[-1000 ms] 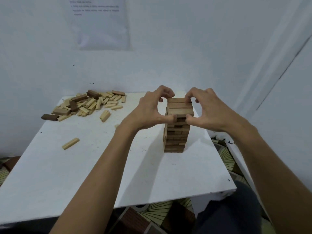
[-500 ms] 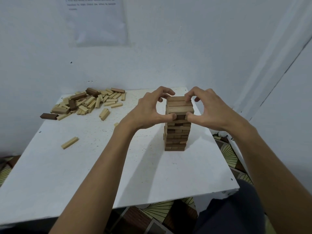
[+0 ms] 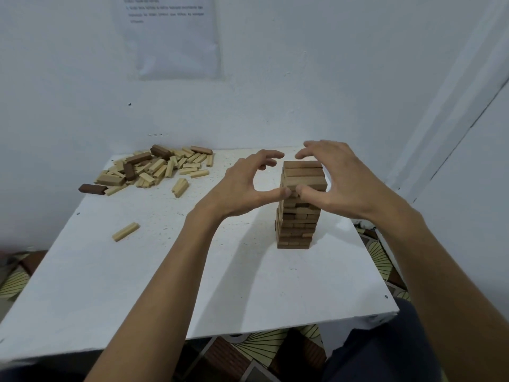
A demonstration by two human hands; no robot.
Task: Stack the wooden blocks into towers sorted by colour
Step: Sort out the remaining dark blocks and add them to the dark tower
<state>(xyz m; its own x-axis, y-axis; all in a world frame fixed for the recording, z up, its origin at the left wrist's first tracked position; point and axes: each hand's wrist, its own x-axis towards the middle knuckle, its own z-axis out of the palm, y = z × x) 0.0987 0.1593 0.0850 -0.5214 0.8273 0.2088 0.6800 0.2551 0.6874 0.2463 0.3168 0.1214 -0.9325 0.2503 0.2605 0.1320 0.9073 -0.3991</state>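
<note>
Dark brown wooden block [image 3: 92,188]: flat at far left edge of white table [image 3: 137,285], just beside the heap.
Heap of pale wooden blocks [image 3: 154,169]: far left corner, a few dark ones mixed in.
Lone pale wooden block [image 3: 125,231]: apart, nearer, left side.
Left hand [image 3: 248,186]: wide arch, holding nothing; thumb tip touching the tower's upper near-left edge.
Mid-brown wooden block tower [image 3: 298,216]: upright, right of centre, between both hands.
Right hand [image 3: 338,180]: spread wide, thumb on near face, fingers arched above top, no grasp.

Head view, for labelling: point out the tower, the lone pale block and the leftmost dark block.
tower [image 3: 296,230], head view, lower front face.
lone pale block [image 3: 125,231], head view, its middle.
leftmost dark block [image 3: 92,188], head view, its middle.
</note>
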